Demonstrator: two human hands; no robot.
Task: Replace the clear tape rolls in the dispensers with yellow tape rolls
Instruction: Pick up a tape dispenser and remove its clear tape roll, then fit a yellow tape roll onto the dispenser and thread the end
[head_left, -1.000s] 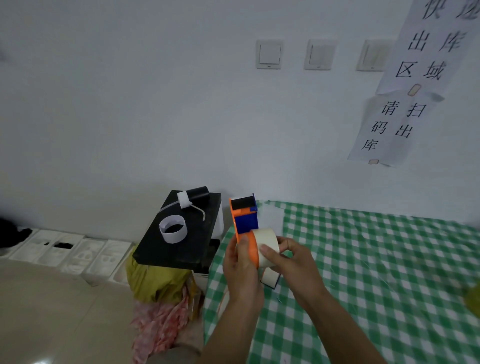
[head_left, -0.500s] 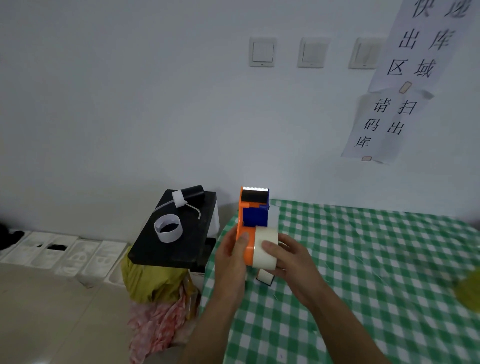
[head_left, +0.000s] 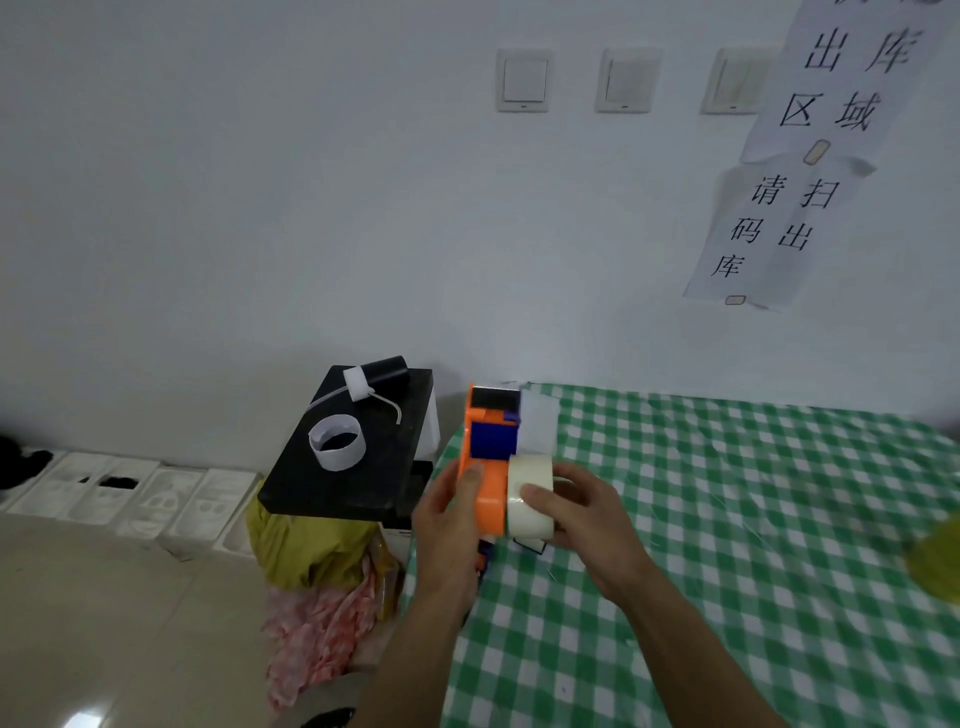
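The left hand (head_left: 449, 525) is curling round the orange and blue dispenser (head_left: 488, 462) and holding it up in the air with its cutting end pointing away from the person. The thumb is pressing flat on the orange side, likely so that the dispenser is not wobbling while the other hand is working. The clear tape roll (head_left: 530, 501) is sitting on the right side of the dispenser, touching it. The right hand (head_left: 589, 519) is gripping this roll, with the thumb lying on its rim and the fingers wrapping round the far side. It looks as if the hand is getting ready to pull the roll sideways off the dispenser, because the clear roll has to come out first. A loose strip of tape (head_left: 537, 426) is running from the roll up toward the cutting end of the dispenser, so it may be sticking there and needing a tug. The surface (head_left: 727, 519) with the green checked cloth is lying under and to the right of the dispenser. Far to the right of the dispenser a blurry yellow-green thing (head_left: 935, 561) is showing; it may be a yellow roll, but I cannot tell. To the left of the dispenser a black box (head_left: 363, 483) is carrying a white paper ring (head_left: 337, 441).
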